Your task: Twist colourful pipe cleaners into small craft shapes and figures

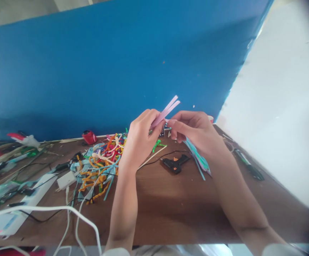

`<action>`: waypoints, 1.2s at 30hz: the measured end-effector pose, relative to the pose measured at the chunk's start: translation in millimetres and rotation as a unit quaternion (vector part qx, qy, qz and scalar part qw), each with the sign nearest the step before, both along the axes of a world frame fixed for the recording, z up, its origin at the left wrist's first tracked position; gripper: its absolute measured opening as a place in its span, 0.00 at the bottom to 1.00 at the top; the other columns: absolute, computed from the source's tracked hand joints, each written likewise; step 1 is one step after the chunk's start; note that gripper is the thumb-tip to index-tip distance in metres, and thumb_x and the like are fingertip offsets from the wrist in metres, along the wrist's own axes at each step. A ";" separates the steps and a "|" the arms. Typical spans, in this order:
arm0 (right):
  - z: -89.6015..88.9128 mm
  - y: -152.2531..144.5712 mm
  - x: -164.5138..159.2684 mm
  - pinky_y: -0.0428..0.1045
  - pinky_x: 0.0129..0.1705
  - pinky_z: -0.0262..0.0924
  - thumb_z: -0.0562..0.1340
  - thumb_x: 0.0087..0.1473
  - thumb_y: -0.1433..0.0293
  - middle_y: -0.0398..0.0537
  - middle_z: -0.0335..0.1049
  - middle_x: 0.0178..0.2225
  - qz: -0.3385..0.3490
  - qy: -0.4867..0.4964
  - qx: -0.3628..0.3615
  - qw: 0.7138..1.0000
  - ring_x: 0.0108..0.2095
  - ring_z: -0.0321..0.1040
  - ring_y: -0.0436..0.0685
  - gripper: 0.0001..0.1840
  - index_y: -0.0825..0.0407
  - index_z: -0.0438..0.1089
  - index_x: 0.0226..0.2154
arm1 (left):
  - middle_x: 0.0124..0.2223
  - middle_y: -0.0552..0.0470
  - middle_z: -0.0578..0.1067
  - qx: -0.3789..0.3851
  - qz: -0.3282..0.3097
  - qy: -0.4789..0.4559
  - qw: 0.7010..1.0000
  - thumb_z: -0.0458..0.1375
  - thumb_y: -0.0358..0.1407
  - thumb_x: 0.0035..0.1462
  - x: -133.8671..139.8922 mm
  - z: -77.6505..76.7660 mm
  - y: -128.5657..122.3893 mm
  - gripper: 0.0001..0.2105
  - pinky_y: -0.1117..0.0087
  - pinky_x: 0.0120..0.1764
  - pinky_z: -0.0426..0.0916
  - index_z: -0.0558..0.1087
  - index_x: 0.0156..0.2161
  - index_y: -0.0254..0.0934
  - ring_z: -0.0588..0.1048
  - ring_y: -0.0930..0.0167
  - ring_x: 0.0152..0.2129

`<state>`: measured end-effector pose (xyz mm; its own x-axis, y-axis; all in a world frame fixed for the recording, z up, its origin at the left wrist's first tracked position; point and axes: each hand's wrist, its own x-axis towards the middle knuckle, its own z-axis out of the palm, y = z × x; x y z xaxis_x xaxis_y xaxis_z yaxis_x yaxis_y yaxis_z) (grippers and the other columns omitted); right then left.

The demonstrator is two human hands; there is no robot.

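Observation:
Raised over the table, my left hand point(143, 135) is closed on a few lilac ribbon strips point(169, 106), whose free ends stick up to the right. Close beside it, my right hand point(198, 129) pinches a small end of lilac strip between thumb and finger; the hands almost touch. Teal and lilac ribbons point(200, 160) trail from beneath the right hand down toward the table. Whether its curled fingers also grip them is hidden. Below the hands lies a black hot glue gun point(175, 163) with orange parts.
A tangled heap of coloured pipe cleaners and ribbons point(101, 163) covers the table left of my left arm. Further left are a white power strip point(34, 195), a white adapter point(66, 180) and loose cables. At right lies a dark green tool point(249, 165) by the white wall.

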<state>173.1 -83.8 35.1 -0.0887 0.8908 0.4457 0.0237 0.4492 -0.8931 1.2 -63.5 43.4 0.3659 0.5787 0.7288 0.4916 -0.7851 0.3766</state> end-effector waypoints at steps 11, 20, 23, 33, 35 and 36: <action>-14.0 21.4 9.3 0.45 0.25 0.56 0.62 0.57 0.71 0.40 0.69 0.22 -0.136 -0.200 0.262 0.934 0.21 0.61 0.47 0.06 0.52 0.73 0.29 | 0.27 0.56 0.65 -0.096 -0.022 -0.033 0.995 0.57 0.37 0.64 -5.2 -3.4 10.0 0.08 0.71 0.28 0.54 0.73 0.33 0.36 0.60 0.75 0.25; -26.3 45.4 36.5 0.50 0.34 0.59 0.60 0.62 0.67 0.44 0.73 0.27 -0.238 -0.246 0.318 0.884 0.28 0.65 0.52 0.09 0.47 0.75 0.32 | 0.24 0.56 0.67 -0.190 -0.055 -0.076 0.977 0.60 0.40 0.62 -4.1 7.9 -18.6 0.10 0.72 0.24 0.55 0.74 0.32 0.37 0.61 0.76 0.21; -17.8 33.4 31.7 0.49 0.30 0.59 0.61 0.62 0.58 0.44 0.71 0.25 -0.163 -0.087 0.198 0.963 0.25 0.65 0.51 0.13 0.47 0.75 0.32 | 0.25 0.56 0.67 -0.122 -0.006 -0.103 0.987 0.59 0.38 0.62 -2.7 8.2 -20.0 0.07 0.73 0.25 0.57 0.73 0.33 0.38 0.61 0.76 0.22; -10.0 17.7 15.4 0.46 0.27 0.60 0.68 0.54 0.55 0.43 0.72 0.27 0.036 -0.065 0.073 0.995 0.25 0.65 0.48 0.17 0.52 0.75 0.35 | 0.29 0.55 0.71 -0.110 -0.022 -0.054 0.992 0.59 0.35 0.61 -3.0 -0.6 1.1 0.05 0.74 0.28 0.59 0.73 0.34 0.37 0.65 0.75 0.26; -12.4 21.2 16.8 0.46 0.29 0.60 0.67 0.57 0.56 0.42 0.71 0.27 0.030 -0.102 0.095 0.990 0.26 0.65 0.49 0.16 0.53 0.75 0.35 | 0.29 0.55 0.71 -0.110 -0.035 -0.045 0.992 0.59 0.34 0.61 -1.9 -1.6 1.0 0.04 0.74 0.28 0.58 0.74 0.34 0.37 0.65 0.75 0.26; -13.4 22.8 17.5 0.46 0.29 0.60 0.65 0.58 0.57 0.42 0.71 0.27 0.019 -0.127 0.112 0.985 0.27 0.65 0.49 0.15 0.53 0.74 0.35 | 0.28 0.56 0.70 -0.115 -0.035 -0.043 0.992 0.59 0.35 0.61 -1.1 -2.4 1.3 0.05 0.74 0.27 0.57 0.73 0.34 0.37 0.64 0.76 0.25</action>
